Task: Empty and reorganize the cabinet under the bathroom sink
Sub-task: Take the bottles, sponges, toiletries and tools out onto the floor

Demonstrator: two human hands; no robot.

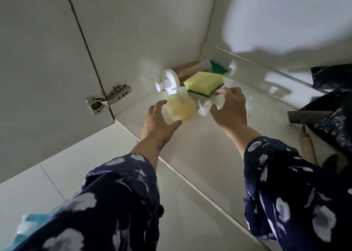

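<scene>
- Inside the white cabinet (200,146), both hands reach over the shelf floor toward a cluster of bottles near the back left corner
- The left hand (159,122) is spread, fingers and thumb curved around a clear pump bottle of yellow liquid (181,107) without clearly closing on it
- The right hand (231,107) is spread too, fingers curled over a clear bottle with a white pump (202,107); whether it grips the bottle cannot be told
- Just beyond the hands, a yellow-and-green sponge (203,84) lies tilted over the bottles, beside a white pump dispenser (168,83)
- Farther back, a second green-backed sponge (219,68) rests against the rear wall
- Left of the left hand, a metal hinge (108,98) joins the open door (38,79) to the cabinet side
- Right of the right hand lie a dark plastic bag (335,107) and a wooden-handled tool (307,148)
- Dark blue sleeves with white print (285,193) cover both forearms
</scene>
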